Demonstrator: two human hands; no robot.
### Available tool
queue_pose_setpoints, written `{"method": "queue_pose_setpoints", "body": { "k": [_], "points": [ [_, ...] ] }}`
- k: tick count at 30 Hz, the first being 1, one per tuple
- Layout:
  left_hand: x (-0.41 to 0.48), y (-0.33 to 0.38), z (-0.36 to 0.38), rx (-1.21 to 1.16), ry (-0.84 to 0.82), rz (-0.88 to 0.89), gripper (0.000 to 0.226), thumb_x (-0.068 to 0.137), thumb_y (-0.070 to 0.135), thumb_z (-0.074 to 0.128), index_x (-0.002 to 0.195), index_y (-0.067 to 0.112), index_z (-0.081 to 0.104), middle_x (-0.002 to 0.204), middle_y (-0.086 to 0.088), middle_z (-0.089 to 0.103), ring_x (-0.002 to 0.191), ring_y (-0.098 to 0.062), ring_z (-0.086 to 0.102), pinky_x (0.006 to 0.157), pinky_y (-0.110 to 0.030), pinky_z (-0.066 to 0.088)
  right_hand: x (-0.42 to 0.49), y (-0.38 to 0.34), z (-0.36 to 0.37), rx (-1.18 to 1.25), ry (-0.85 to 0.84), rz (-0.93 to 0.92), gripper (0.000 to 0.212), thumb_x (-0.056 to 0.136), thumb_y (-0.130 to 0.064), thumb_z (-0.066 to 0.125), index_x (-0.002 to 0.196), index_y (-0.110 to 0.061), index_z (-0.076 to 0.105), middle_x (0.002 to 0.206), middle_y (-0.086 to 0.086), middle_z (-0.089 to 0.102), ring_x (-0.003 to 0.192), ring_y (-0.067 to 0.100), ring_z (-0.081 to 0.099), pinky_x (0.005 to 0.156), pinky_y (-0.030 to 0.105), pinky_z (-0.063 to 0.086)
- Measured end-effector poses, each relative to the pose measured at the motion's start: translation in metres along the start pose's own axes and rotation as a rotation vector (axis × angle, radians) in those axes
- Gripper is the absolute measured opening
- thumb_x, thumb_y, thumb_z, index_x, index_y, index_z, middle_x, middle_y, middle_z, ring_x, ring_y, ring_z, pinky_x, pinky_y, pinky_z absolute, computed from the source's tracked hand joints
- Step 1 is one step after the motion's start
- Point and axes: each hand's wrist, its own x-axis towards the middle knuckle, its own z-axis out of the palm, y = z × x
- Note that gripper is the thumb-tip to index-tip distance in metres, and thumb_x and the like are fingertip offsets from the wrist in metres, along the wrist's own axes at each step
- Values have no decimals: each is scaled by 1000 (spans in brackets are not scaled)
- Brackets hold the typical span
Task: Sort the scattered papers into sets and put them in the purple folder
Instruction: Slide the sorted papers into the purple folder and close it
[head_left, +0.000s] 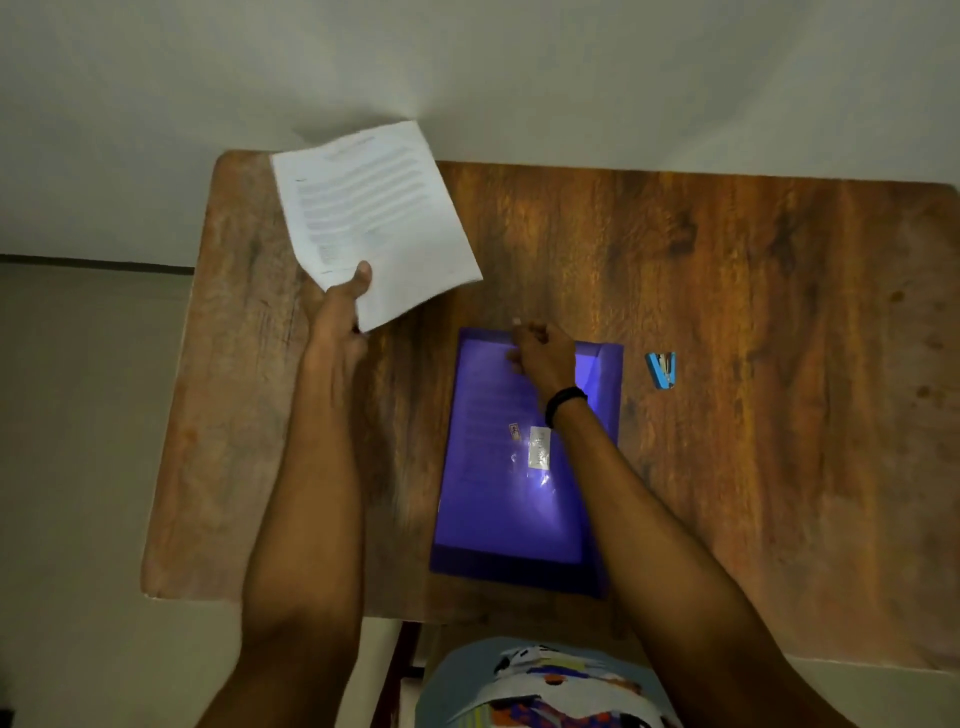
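Head view: the left hand (345, 306) grips a set of papers (374, 208) by its near edge, thumb on top, raised over the far left of the wooden surface (727, 260). The right hand (540, 353), fingers curled, appears to pinch the far edge of the purple folder (493, 519), which lies flat mid-surface with a sheet (493, 400) showing through its cover. Done well, the right hand would lift the cover wide while the set slides in squarely, corners unbent. Print on the papers and the folder's small sticker (539, 448) is too blurred to read.
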Motion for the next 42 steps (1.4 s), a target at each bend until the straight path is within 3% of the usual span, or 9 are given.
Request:
{"method": "queue_pose_setpoints", "body": {
  "k": [6, 10, 12, 14, 17, 23, 34, 39, 42],
  "points": [
    [-63, -38, -3, 139, -71, -21, 49, 92, 24, 71, 137, 17, 55, 131, -12, 65, 120, -34, 62, 93, -52, 54, -28, -24, -26, 356, -446, 309, 69, 93, -73, 41, 122, -15, 63, 112, 14, 72, 95, 29, 70, 81, 42, 59],
    [-118, -74, 3, 233, 13, 9, 56, 84, 16, 79, 134, 11, 55, 123, -11, 69, 110, -33, 68, 87, -52, 58, -46, -32, -54, 537, -683, 270, 57, 106, -54, 21, 99, -15, 61, 78, 2, 71, 67, 13, 69, 59, 27, 56],
    [-147, -90, 14, 252, 41, 38, 50, 85, 8, 77, 131, 10, 57, 118, -8, 72, 105, -27, 71, 80, -42, 60, -55, -30, -72, 450, -718, 247, 46, 105, -48, 34, 112, -13, 63, 94, 7, 75, 85, 20, 72, 74, 35, 59],
    [-167, -103, 21, 296, 43, 65, 46, 83, 8, 78, 126, 13, 61, 115, -4, 73, 103, -22, 71, 79, -35, 60, -59, -20, -91, 280, -704, 195, 38, 97, -30, 62, 127, -8, 62, 118, 13, 72, 109, 31, 68, 96, 49, 55],
    [-180, -124, 22, 348, -24, -9, 50, 82, 23, 82, 128, 15, 62, 121, -7, 71, 112, -28, 68, 94, -48, 55, -64, 4, -124, 73, -560, 85, 43, 85, -9, 77, 126, -6, 63, 120, 13, 71, 112, 36, 67, 97, 56, 53],
    [-200, -167, 44, 707, -9, 26, 32, 86, 20, 74, 116, 13, 64, 112, -5, 72, 105, -29, 69, 91, -46, 57, -89, 37, -204, 220, -492, 2, 47, 87, -4, 74, 131, -8, 60, 125, 12, 69, 111, 31, 68, 92, 47, 57],
    [-226, -257, 73, 1050, 153, -52, 41, 83, 31, 76, 117, 13, 62, 117, -7, 68, 106, -30, 64, 93, -42, 53, -103, 82, -273, -206, -184, -121, 34, 87, -11, 71, 120, -16, 68, 118, -1, 72, 104, 21, 69, 94, 44, 57],
    [-233, -288, 88, 1156, 273, -113, 60, 84, 46, 74, 127, 9, 54, 128, -13, 59, 117, -34, 56, 95, -41, 48, -111, 85, -308, -201, -156, -125, 35, 91, -8, 69, 125, -13, 65, 120, -1, 68, 103, 19, 67, 78, 26, 55],
    [-239, -304, 95, 1300, 254, -108, 63, 83, 44, 76, 126, 10, 46, 126, -15, 55, 115, -36, 56, 93, -45, 52, -112, 81, -331, -201, -117, -131, 35, 89, -6, 71, 124, -10, 67, 121, 3, 70, 106, 24, 68, 88, 40, 58]
  ]
}}
